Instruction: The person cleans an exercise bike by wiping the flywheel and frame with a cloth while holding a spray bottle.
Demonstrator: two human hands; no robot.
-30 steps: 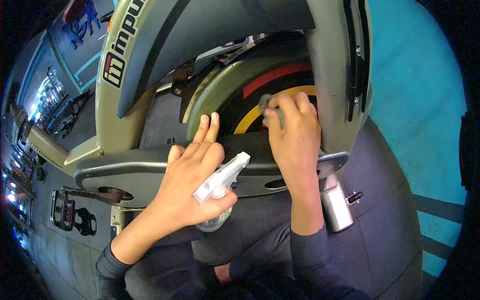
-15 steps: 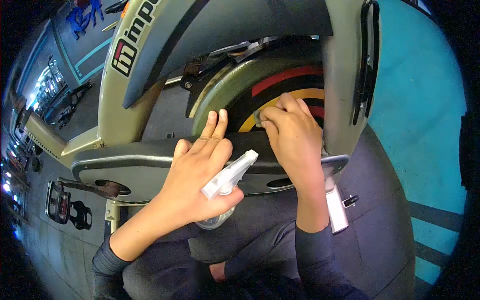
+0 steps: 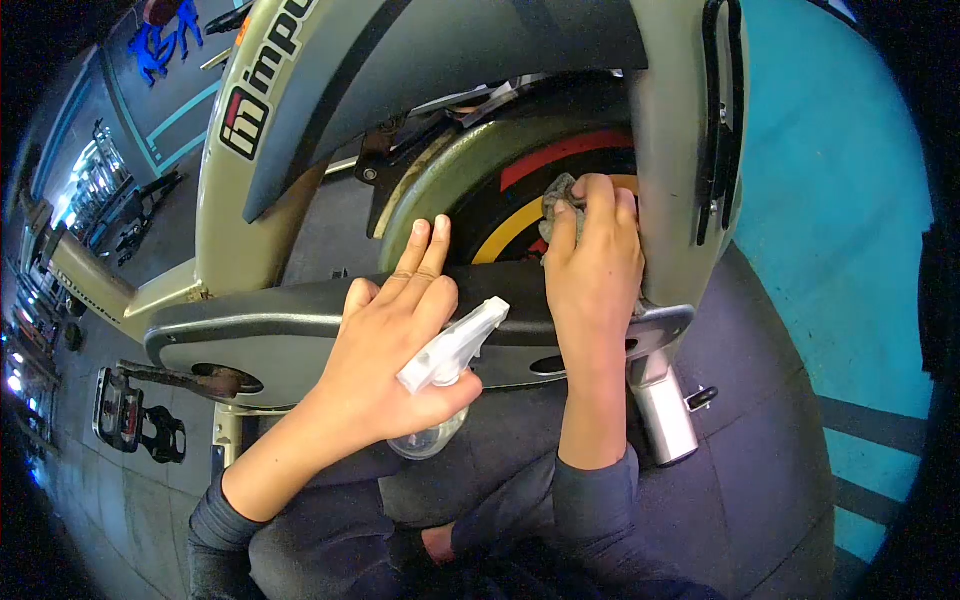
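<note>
A clear spray bottle with a white trigger head (image 3: 455, 345) hangs in my left hand (image 3: 395, 330), its neck between thumb and palm. Two fingers of that hand stretch forward over the black top edge of the chain guard (image 3: 300, 308). My right hand (image 3: 595, 240) presses a crumpled grey cloth (image 3: 562, 208) against the flywheel (image 3: 520, 225) of an exercise bike. The flywheel is dark, with red and yellow curved stripes and a grey rim. Part of the cloth is hidden under my fingers.
The bike's beige-grey frame (image 3: 235, 215) rises at the left, and another upright (image 3: 680, 130) stands right of the flywheel. A pedal (image 3: 120, 410) sticks out at lower left. A silver foot tube (image 3: 667, 415) lies at lower right. Turquoise flooring (image 3: 840, 200) spreads on the right.
My right hand has turned and shifted on the flywheel, so more of the grey cloth shows. My left hand and the spray bottle have barely moved.
</note>
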